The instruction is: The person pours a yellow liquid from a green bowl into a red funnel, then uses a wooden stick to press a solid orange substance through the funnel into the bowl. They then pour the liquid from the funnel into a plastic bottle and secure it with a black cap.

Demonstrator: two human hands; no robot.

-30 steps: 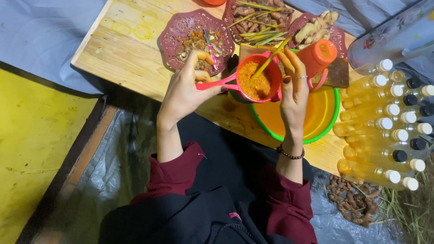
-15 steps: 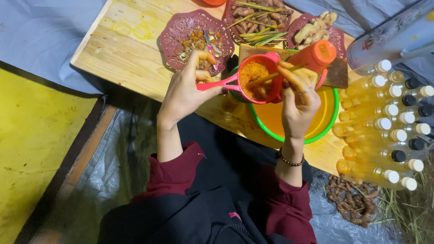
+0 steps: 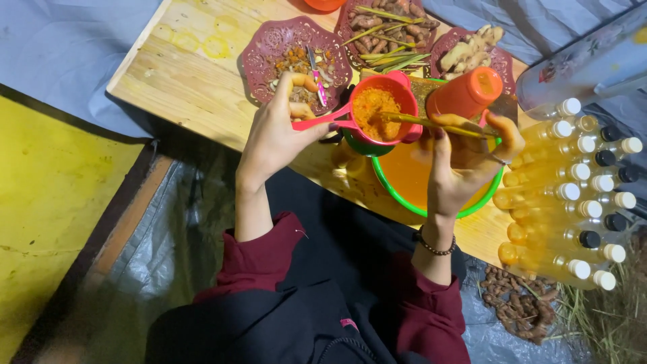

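Now scraping orange pulp in the red strainer (image 3: 379, 111), left hand (image 3: 276, 138) gripping its handle, right hand (image 3: 465, 158) fingers closed on a stick (image 3: 431, 123); next, pressing pulp over the green bowl (image 3: 431, 202) below.

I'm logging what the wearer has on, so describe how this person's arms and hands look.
Both forearms are bare, with dark maroon sleeves pushed up toward the elbows over a black garment. The right hand has a dark beaded bracelet at the wrist and a thin ring on one finger. The left hand wears no jewellery; a dark-painted thumbnail shows.
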